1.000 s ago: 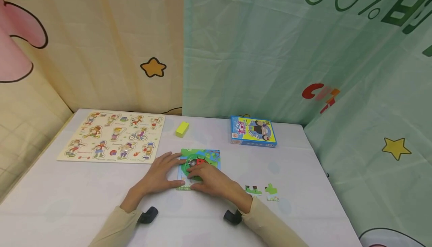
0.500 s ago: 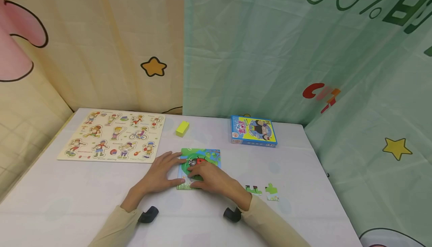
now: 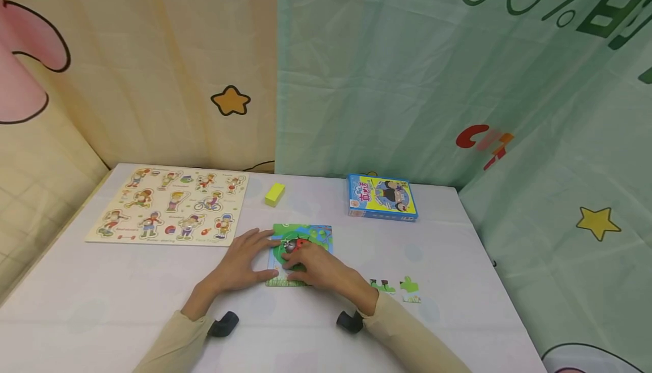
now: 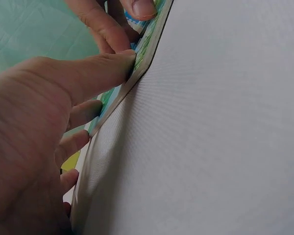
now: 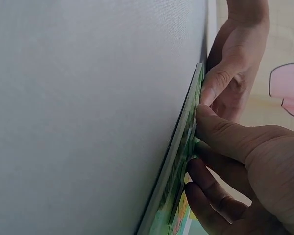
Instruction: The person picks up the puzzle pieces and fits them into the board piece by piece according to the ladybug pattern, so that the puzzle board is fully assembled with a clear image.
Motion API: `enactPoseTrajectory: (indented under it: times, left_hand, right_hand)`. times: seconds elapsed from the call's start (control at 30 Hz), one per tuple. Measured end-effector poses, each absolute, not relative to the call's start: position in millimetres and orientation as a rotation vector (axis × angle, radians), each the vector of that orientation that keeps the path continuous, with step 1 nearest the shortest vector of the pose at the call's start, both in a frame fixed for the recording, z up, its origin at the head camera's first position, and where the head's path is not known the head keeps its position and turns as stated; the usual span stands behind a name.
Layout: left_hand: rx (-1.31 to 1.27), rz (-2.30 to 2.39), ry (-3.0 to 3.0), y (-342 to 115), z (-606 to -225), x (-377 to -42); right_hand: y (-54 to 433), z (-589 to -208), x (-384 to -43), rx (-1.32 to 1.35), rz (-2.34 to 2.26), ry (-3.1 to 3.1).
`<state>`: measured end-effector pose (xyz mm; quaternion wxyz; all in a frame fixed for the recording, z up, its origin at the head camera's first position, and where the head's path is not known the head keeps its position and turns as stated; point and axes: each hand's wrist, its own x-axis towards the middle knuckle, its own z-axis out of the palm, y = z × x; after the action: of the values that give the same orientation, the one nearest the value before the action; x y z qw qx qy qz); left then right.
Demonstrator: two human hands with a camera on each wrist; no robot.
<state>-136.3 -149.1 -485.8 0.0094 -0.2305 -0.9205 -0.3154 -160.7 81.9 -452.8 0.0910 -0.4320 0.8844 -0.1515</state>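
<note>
A square ladybug jigsaw puzzle point(image 3: 314, 231) lies on the table between both hands. My left hand point(image 3: 238, 264) rests along its left side, fingers spread, thumb and fingertips touching the edge and surface. My right hand point(image 3: 322, 270) reaches over the lower right part with curled fingers. In the right wrist view its thumb and fingers hold a puzzle piece point(image 5: 178, 199) that stands slightly proud of the board; most of that piece is hidden. Two loose puzzle pieces lie right of the right wrist: a low green one point(image 3: 383, 287) and a taller green one point(image 3: 410, 287).
A wooden board with cartoon sports figures point(image 3: 170, 206) lies at the back left. A small yellow block point(image 3: 275, 194) sits behind the puzzle. A blue and yellow box point(image 3: 382, 198) lies at the back right. Printed curtains point(image 3: 356, 78) stand behind the table.
The right hand has shifted very slightly over the puzzle, its thumb a little further up, showing more of the grass edge. The left hand and loose pieces stay put.
</note>
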Motion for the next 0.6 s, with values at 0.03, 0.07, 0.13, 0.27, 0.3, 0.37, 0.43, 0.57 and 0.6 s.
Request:
enactPoseTrajectory:
  times: [0.03, 0.07, 0.13, 0.27, 0.3, 0.37, 0.43, 0.57, 0.6]
  left_hand:
    - [-0.72, -0.989, -2.874, -149, -485, -136]
    - [-0.72, -0.993, -2.873, -149, -485, -136]
    - [-0.719, -1.002, -2.874, -149, -485, -136]
    - [-0.711, -1.013, -2.885, -149, -485, -136]
    - [-0.709, -1.013, -2.889, -149, -485, -136]
    - [-0.704, -1.013, -2.893, -149, -486, -136]
    - [-0.706, -1.005, -2.89, -150, -486, -136]
    - [-0.704, -0.993, -2.886, -150, -487, -137]
    - [-0.703, -0.993, -2.885, -150, -488, -137]
  right_hand:
    - [82, -452, -161, -1.284, -0.455, 2.623]
    - [82, -452, -161, -1.29, -0.454, 2.62]
    - [83, -452, -161, -1.303, -0.443, 2.618]
    - [83, -451, -161, -1.344, -0.393, 2.634]
    - [83, -450, -160, -1.351, -0.386, 2.64]
    - [85, -451, -160, -1.365, -0.382, 2.644]
    - [88, -451, -160, -1.358, -0.397, 2.641]
    - [98, -448, -159, -1.312, -0.471, 2.616]
    - [101, -445, -159, -1.291, -0.497, 2.609]
